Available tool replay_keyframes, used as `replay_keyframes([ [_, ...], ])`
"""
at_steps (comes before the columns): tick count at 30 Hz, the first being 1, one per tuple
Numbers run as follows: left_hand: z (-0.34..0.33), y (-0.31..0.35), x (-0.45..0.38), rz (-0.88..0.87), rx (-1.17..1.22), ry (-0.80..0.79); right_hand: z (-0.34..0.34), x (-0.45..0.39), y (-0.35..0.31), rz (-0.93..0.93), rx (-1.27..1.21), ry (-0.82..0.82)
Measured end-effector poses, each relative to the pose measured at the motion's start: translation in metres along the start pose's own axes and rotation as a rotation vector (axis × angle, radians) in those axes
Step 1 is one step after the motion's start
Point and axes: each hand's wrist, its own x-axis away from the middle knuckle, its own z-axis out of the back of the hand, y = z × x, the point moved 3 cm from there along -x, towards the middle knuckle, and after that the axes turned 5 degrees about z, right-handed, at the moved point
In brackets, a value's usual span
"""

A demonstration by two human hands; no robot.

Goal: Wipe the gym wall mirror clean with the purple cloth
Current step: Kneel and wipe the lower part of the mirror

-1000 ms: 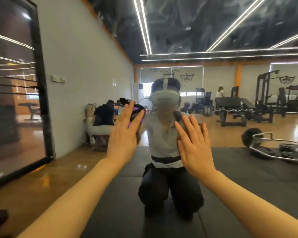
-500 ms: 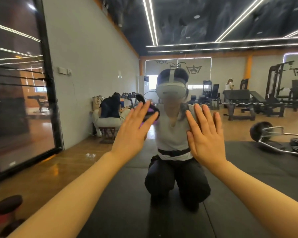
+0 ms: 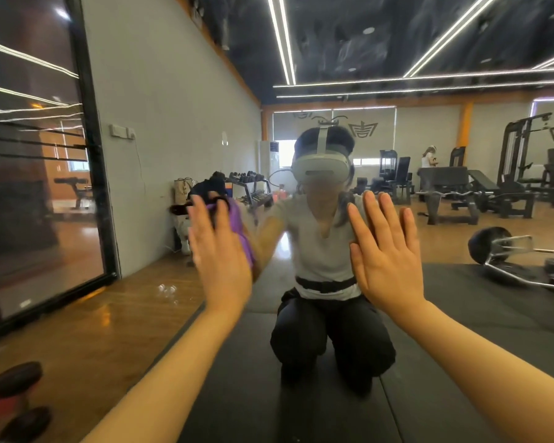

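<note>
The gym wall mirror (image 3: pixel 349 75) fills nearly the whole view, and everything else is placed against it. In its glass a long room is reflected: a dark ceiling with bright light strips, a grey side wall, a wooden floor and black floor mats (image 3: pixel 445 330). A kneeling person in a white shirt, dark trousers and a headset is reflected at the middle of the mirror. Weight machines and benches (image 3: pixel 454 187) are reflected at the mirror's right side, and a loaded trap bar (image 3: pixel 506 251) is seen lying on the mat below them. A dumbbell rack (image 3: pixel 253 187) is reflected left of the kneeling figure. A dark-framed glass panel (image 3: pixel 39 155) is seen at the mirror's far left.

The left hand (image 3: pixel 219 254) is raised flat against the mirror, left of the reflected figure, with its fingers (image 3: pixel 202 215) straight and released. The purple cloth (image 3: pixel 234 225) is pressed between this palm and the glass; only its edge is shown past the hand's right side, so its full extent cannot be told. The right hand (image 3: pixel 386 251) is laid against the mirror over the reflected figure's shoulder, its fingers spread, straight and grasping nothing. A dumbbell (image 3: pixel 16 401) with dark ends is seen at the mirror's lower left corner.
</note>
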Motion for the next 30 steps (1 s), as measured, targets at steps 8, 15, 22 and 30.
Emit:
replay_keyframes([
  [8,-0.021,0.039,0.01,-0.127,0.061,-0.031,-0.002,0.0,-0.002,-0.012,0.018,0.009],
  [15,-0.009,0.019,0.004,-0.275,-0.053,-0.09,0.002,-0.002,-0.001,0.015,0.025,0.029],
  [22,0.015,-0.031,-0.01,0.169,-0.025,0.028,0.004,-0.002,-0.004,-0.008,-0.009,0.028],
  [30,-0.005,0.001,0.024,-0.428,-0.077,-0.157,0.013,-0.008,-0.01,-0.073,-0.094,0.033],
])
